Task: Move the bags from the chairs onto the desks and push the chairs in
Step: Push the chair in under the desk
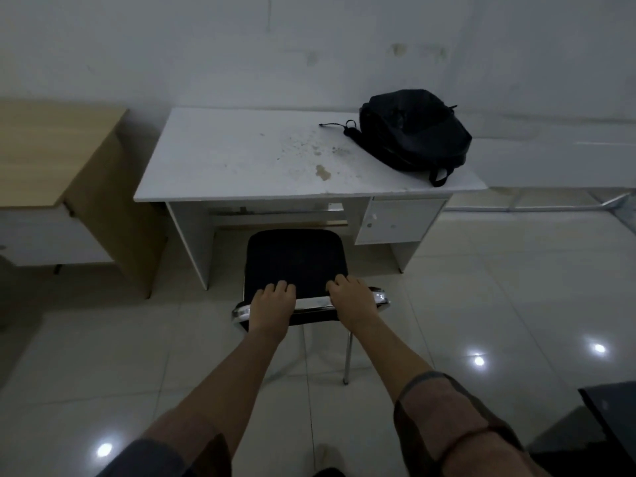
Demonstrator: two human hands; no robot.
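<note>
a wooden desk [51, 149] stands at left. the left hand [273, 302] and right hand [352, 297] curl over the chair [294, 259] back's top rail, likely to push it under the white desk [241, 160]. the bag [414, 134] already lies on that desk's right end.

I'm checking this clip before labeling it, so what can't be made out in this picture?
Head view only:
- Chair back: mostly hidden beneath both hands.
- Backpack contents: closed, dark.
- Wooden desk: cut off by left edge.
- Dark object: cut off at bottom right, unidentifiable.
</note>
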